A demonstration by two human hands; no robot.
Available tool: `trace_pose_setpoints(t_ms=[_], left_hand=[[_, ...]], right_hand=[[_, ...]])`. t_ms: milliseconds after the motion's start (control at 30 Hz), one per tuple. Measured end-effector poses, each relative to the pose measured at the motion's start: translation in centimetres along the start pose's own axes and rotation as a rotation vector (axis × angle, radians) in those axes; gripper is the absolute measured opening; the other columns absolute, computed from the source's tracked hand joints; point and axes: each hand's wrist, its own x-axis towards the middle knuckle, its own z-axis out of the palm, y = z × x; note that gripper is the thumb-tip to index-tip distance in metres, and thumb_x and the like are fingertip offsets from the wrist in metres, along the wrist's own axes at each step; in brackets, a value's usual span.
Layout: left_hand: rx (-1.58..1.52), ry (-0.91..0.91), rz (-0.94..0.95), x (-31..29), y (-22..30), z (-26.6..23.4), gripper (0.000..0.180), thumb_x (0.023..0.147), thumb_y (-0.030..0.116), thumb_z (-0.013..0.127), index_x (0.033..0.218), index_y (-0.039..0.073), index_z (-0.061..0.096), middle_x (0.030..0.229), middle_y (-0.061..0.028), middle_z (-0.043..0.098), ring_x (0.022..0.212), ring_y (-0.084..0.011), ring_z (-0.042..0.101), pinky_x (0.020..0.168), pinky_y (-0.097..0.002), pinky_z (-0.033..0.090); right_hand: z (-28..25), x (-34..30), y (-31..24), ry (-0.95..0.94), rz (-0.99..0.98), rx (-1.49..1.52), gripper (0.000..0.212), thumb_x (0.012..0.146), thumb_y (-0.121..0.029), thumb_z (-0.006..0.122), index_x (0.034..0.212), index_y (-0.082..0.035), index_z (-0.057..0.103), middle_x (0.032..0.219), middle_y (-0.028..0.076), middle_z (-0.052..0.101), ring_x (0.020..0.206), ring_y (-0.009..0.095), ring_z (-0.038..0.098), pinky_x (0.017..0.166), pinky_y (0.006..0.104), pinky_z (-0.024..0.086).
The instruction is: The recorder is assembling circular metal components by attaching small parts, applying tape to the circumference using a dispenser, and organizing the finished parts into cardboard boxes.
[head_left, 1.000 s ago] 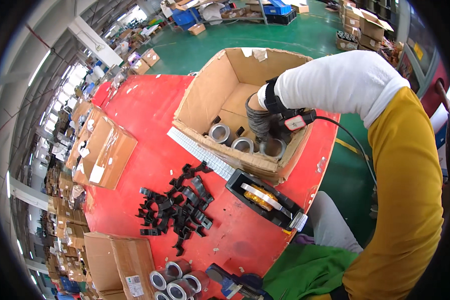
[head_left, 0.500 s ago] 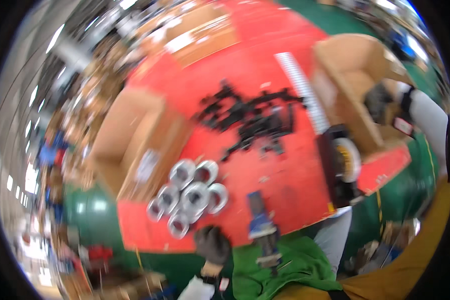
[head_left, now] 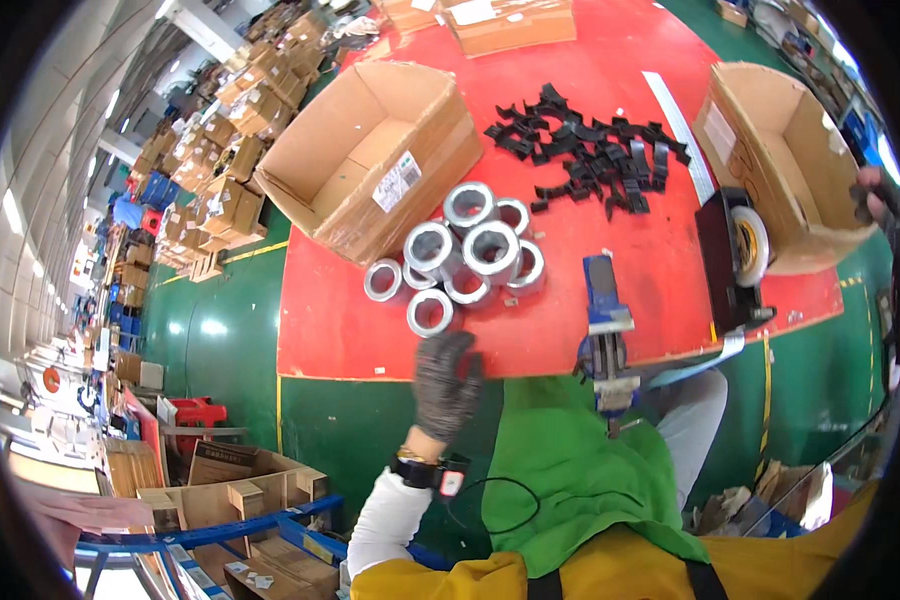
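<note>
My left hand (head_left: pixel 448 388), in a dark grey glove, is at the front edge of the red table, fingers slightly curled and thumb apart, with nothing in it. Just beyond its fingertips is a cluster of silver metal rings (head_left: pixel 431 312), some stacked on others. My right hand (head_left: pixel 878 198), gloved with bare fingertips showing, is at the far right beside the rim of an open cardboard box (head_left: pixel 738 190). Its fingers are too small and partly hidden to read. A blue bench vise (head_left: pixel 607 318) is fixed at the table's front edge.
Black curved clips (head_left: pixel 610 165) lie heaped mid-table, near a steel ruler (head_left: pixel 682 135). Another open cardboard box (head_left: pixel 432 165) stands behind the rings. A black tape dispenser (head_left: pixel 735 265) with a roll sits right of the vise. Cardboard boxes fill the background left.
My view has swung, so the table sits higher and further right. My right hand has moved from over the right box to beyond its outer side. My left hand stays near the rings.
</note>
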Motion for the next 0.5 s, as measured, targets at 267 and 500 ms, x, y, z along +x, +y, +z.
trace_pose_setpoints(t_ms=[267,500], left_hand=[[0.081,0.140,0.068,6.0,-4.5,-3.8,0.020,0.076,0.003,0.060,0.097,0.004,0.058,0.094,-0.0137,0.057,0.085,-0.0299,0.055,0.076,-0.0375,0.045],[0.200,-0.165,0.033,10.3,-5.3,1.0,0.029,0.077,0.021,0.062,0.102,0.006,0.059,0.100,-0.0178,0.059,0.086,-0.0365,0.058,0.076,-0.0421,0.046]], right_hand=[[-7.6,-5.0,15.0,-0.172,-0.767,-0.765,0.043,0.082,-0.034,0.061,0.106,0.000,0.050,0.090,0.007,0.057,0.076,0.015,0.054,0.072,0.0264,0.044],[-8.7,-8.9,21.1,-0.175,-0.644,-0.595,0.036,0.081,-0.024,0.061,0.105,0.001,0.051,0.092,0.010,0.059,0.082,0.017,0.055,0.077,0.0290,0.044]])
